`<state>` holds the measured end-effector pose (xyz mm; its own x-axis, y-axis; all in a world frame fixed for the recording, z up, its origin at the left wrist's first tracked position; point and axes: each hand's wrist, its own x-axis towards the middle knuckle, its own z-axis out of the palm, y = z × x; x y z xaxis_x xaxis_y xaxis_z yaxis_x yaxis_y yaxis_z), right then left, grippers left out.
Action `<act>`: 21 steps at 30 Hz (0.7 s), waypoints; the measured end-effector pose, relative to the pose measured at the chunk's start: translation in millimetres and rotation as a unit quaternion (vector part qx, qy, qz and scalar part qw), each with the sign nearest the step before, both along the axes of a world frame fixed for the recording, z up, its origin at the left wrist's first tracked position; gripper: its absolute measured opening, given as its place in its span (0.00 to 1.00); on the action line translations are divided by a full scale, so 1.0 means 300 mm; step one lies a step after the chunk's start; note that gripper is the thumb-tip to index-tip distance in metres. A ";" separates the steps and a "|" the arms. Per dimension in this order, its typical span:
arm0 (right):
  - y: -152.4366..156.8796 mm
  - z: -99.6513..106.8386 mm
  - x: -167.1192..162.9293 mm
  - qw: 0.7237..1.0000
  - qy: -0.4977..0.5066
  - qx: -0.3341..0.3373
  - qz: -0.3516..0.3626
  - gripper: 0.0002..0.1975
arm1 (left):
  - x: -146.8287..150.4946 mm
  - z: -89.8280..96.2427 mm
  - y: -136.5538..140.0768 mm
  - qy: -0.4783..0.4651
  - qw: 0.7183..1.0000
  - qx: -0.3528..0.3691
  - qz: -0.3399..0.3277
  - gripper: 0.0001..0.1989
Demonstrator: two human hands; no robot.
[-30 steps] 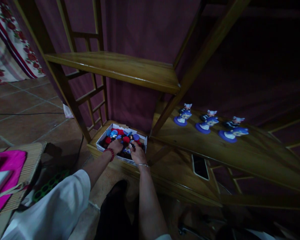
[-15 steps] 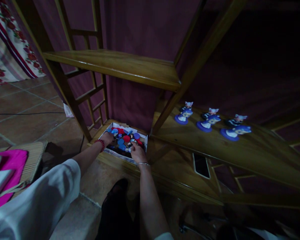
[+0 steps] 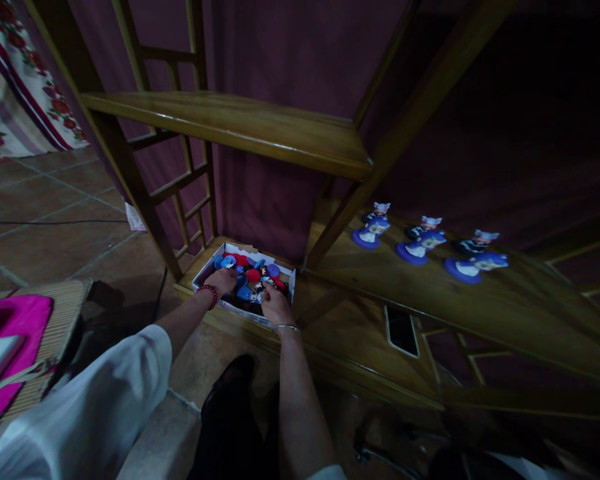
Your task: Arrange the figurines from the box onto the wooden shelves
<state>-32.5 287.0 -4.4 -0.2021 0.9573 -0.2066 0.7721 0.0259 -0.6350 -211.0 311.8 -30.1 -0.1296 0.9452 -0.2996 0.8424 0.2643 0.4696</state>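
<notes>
A shallow white cardboard box (image 3: 293, 283) sits on the low wooden shelf, full of small figurines (image 3: 256, 290) and red and blue round bases (image 3: 253, 275). My left hand (image 3: 223, 283), with a red bead bracelet, reaches over its left side; the fingers are bent down among the pieces, and what they grip is hidden. At the box's right part, my right hand (image 3: 276, 304), with a silver bangle, has thumb and forefinger pinched together beside the figurines. Whatever is between those fingertips is too small to make out.
Several blue-haired figurines (image 3: 420, 245) on purple bases stand on the raised shelf to the right, cat-eared ones (image 3: 427, 227) behind them. A phone (image 3: 401, 331) lies on the lower shelf. Overhead juts a wooden shelf board (image 3: 220, 130). At left, a woven-top seat (image 3: 63, 320) holds a pink cloth (image 3: 27, 353).
My left hand has shifted right and slightly down within the box, farther over the pieces. My right hand stays nearly in place. The view has tilted a little.
</notes>
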 end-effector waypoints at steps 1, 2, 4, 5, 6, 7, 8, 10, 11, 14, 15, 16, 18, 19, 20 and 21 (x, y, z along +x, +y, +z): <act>-0.001 -0.001 0.000 1.000 0.005 0.002 0.005 0.22 | 0.002 0.004 -0.003 0.000 1.000 -0.002 0.005 0.17; -0.002 -0.002 0.000 1.000 0.010 0.006 0.009 0.23 | 0.004 0.007 -0.006 0.000 1.000 -0.004 0.012 0.18; -0.003 -0.008 -0.001 1.000 0.013 0.014 0.013 0.24 | 0.011 0.014 -0.013 0.003 1.000 -0.008 0.015 0.20; -0.002 -0.012 -0.001 1.000 0.010 0.016 0.013 0.25 | 0.015 0.017 -0.016 0.006 1.000 -0.008 0.009 0.21; -0.001 -0.016 -0.002 1.000 0.005 0.017 0.015 0.25 | 0.018 0.020 -0.019 0.012 1.000 -0.007 0.001 0.21; 0.000 -0.019 -0.002 1.000 -0.001 0.017 0.018 0.25 | 0.022 0.022 -0.021 0.019 1.000 -0.006 -0.009 0.22; 0.000 -0.021 -0.002 1.000 -0.006 0.019 0.024 0.25 | 0.025 0.024 -0.024 0.029 0.999 -0.005 -0.019 0.22; 0.001 -0.023 -0.001 0.999 -0.012 0.027 0.033 0.24 | 0.032 0.027 -0.030 0.052 0.998 -0.003 -0.034 0.23; 0.001 -0.023 -0.001 0.999 -0.013 0.032 0.037 0.23 | 0.035 0.029 -0.033 0.064 0.997 -0.001 -0.040 0.24; -0.001 -0.022 0.000 0.998 -0.012 0.040 0.048 0.22 | 0.045 0.032 -0.042 0.092 0.994 0.007 -0.057 0.26; -0.001 -0.022 0.000 0.998 -0.013 0.041 0.051 0.22 | 0.049 0.033 -0.044 0.100 0.993 0.010 -0.063 0.26; -0.001 -0.023 0.000 0.998 -0.012 0.042 0.054 0.22 | 0.052 0.034 -0.045 0.108 0.992 0.011 -0.068 0.27; -0.001 -0.026 0.000 0.997 -0.011 0.048 0.057 0.22 | 0.057 0.035 -0.045 0.122 0.990 0.008 -0.072 0.26; 0.000 -0.028 -0.001 0.997 -0.009 0.051 0.059 0.21 | 0.058 0.033 -0.043 0.128 0.989 0.005 -0.073 0.26; 0.000 -0.030 -0.001 0.997 -0.007 0.054 0.061 0.21 | 0.058 0.031 -0.040 0.132 0.989 0.002 -0.074 0.26; 0.001 -0.032 -0.001 0.996 -0.006 0.056 0.063 0.21 | 0.056 0.027 -0.036 0.133 0.988 0.000 -0.077 0.26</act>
